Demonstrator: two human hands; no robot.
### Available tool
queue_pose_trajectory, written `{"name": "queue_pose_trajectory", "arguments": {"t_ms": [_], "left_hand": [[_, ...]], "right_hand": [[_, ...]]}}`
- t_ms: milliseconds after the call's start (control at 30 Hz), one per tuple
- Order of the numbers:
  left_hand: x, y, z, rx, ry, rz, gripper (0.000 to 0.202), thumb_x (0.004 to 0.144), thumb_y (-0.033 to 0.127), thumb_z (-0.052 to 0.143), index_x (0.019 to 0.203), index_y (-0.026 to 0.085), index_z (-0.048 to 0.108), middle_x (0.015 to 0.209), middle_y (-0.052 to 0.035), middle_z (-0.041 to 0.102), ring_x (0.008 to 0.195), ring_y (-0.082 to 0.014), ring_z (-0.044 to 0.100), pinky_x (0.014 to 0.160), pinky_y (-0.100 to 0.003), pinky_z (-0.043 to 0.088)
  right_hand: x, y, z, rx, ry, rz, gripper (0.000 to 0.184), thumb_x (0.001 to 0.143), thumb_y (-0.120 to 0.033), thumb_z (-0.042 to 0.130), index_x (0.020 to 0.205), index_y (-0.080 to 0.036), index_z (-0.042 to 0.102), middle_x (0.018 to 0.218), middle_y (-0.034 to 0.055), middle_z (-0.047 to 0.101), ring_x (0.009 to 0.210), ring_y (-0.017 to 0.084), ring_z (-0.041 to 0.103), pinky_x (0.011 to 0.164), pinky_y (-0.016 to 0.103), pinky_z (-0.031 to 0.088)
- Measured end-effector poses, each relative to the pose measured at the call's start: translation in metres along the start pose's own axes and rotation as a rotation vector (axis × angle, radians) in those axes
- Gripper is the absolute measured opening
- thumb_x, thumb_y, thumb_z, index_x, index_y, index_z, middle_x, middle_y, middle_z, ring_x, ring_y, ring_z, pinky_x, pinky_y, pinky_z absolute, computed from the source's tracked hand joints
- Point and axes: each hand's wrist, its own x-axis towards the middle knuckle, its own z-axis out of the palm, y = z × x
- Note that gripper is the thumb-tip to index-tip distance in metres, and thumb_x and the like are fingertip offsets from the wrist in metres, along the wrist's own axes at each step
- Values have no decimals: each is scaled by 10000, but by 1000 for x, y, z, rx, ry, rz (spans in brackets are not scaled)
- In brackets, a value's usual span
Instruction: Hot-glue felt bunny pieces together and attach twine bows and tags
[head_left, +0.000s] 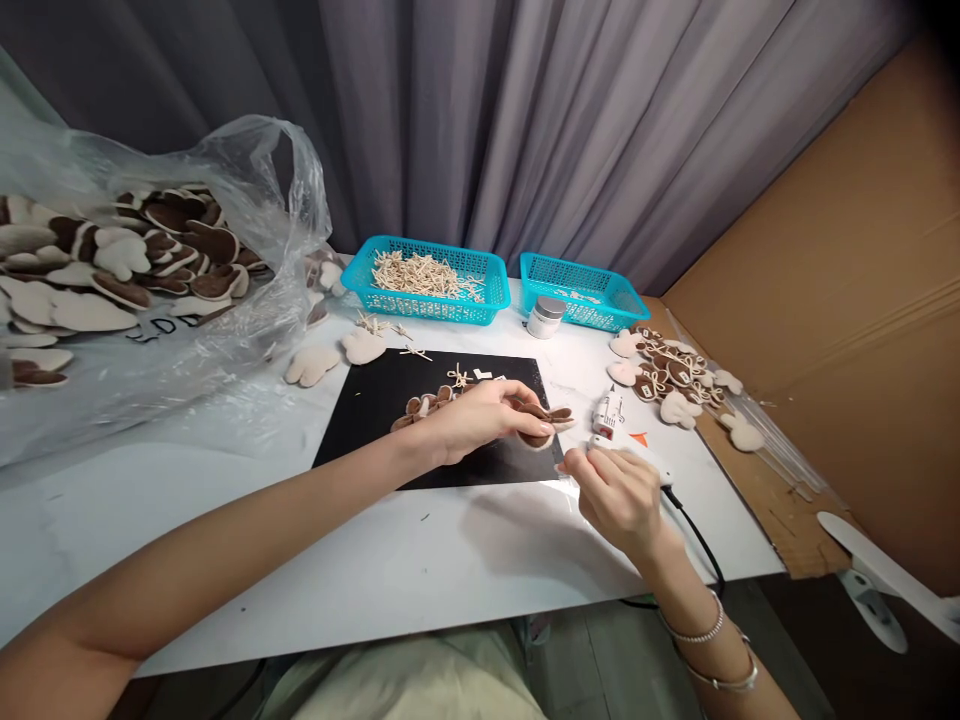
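Observation:
My left hand [480, 418] rests on the black mat [375, 420], fingers closed on a brown and cream felt bunny piece [546, 425] at the mat's right edge. More such pieces [421, 405] lie in a row under that hand. My right hand [615, 495] is curled around a white glue gun [609, 412] whose black cord [697, 540] runs off the table's front edge. The gun's nozzle points away from me, just right of the held piece.
A clear plastic bag [150, 280] of bunny pieces fills the left. Two teal baskets stand at the back, one [427, 280] holding small bows, the other [581, 290] nearly bare. A small jar [546, 316], finished bunnies [675, 380] and a cardboard wall [825, 300] lie at right.

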Motion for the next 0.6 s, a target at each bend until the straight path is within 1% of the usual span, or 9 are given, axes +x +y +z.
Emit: {"name": "queue_pose_trajectory", "arguments": {"t_ms": [67, 167, 233, 267, 300, 367, 500, 567, 600], "left_hand": [[2, -1, -3, -91, -5, -40, 203, 639, 99, 689, 777, 150, 549, 744, 10, 614, 716, -87, 603, 763, -244, 443], [4, -4, -7, -97, -61, -71, 227, 647, 91, 684, 833, 157, 570, 738, 3, 622, 715, -89, 602, 757, -244, 435], [5, -7, -8, -68, -112, -79, 237, 649, 92, 684, 854, 153, 581, 753, -7, 633, 715, -98, 603, 744, -253, 433], [5, -9, -9, -51, -133, -79, 241, 643, 92, 687, 854, 149, 586, 771, -13, 638, 719, -102, 603, 739, -257, 433], [5, -10, -8, -29, -145, -81, 241, 636, 95, 693, 849, 146, 591, 787, -17, 643, 722, -107, 603, 735, -262, 434], [4, -12, -8, 29, -140, -90, 246, 624, 112, 707, 842, 146, 600, 809, -24, 652, 730, -119, 604, 733, -270, 435], [6, -17, -8, 108, -78, -81, 263, 602, 164, 739, 828, 153, 605, 818, -27, 664, 778, -142, 613, 755, -276, 431], [7, -19, -10, 109, -43, -85, 272, 609, 186, 741, 840, 155, 601, 801, -28, 661, 768, -143, 616, 751, -279, 431], [7, -19, -11, 105, -26, -92, 280, 615, 191, 738, 854, 155, 597, 795, -28, 658, 763, -142, 616, 751, -281, 432]], "right_hand": [[-6, 3, 4, 96, -154, 96, 237, 846, -48, 400, 735, -169, 571, 458, -30, 474, 403, 96, 363, 455, 241, 223], [-11, 12, 14, 134, -423, 294, 236, 808, -34, 375, 803, -164, 572, 491, -15, 546, 378, 103, 385, 433, 240, 180], [-9, 19, 18, 149, -505, 402, 221, 801, -48, 376, 796, -168, 561, 485, -12, 541, 384, 112, 396, 433, 232, 180], [-6, 21, 19, 188, -507, 441, 217, 804, -55, 373, 785, -174, 554, 491, -13, 537, 397, 113, 410, 436, 223, 195], [-2, 23, 20, 239, -480, 470, 216, 810, -61, 371, 777, -180, 547, 504, -16, 538, 414, 111, 424, 442, 213, 218], [7, 23, 18, 329, -373, 485, 224, 821, -63, 362, 771, -190, 539, 554, -14, 553, 462, 106, 454, 468, 198, 272], [18, 12, 9, 353, -155, 383, 267, 830, -30, 337, 802, -191, 549, 663, 21, 563, 602, 125, 504, 544, 212, 345], [17, 2, 2, 439, -86, 349, 265, 848, -27, 342, 818, -187, 550, 765, 54, 589, 694, 140, 532, 591, 227, 381], [15, -3, -1, 525, -65, 350, 255, 861, -33, 347, 819, -186, 547, 837, 72, 603, 753, 146, 546, 621, 233, 400]]}}
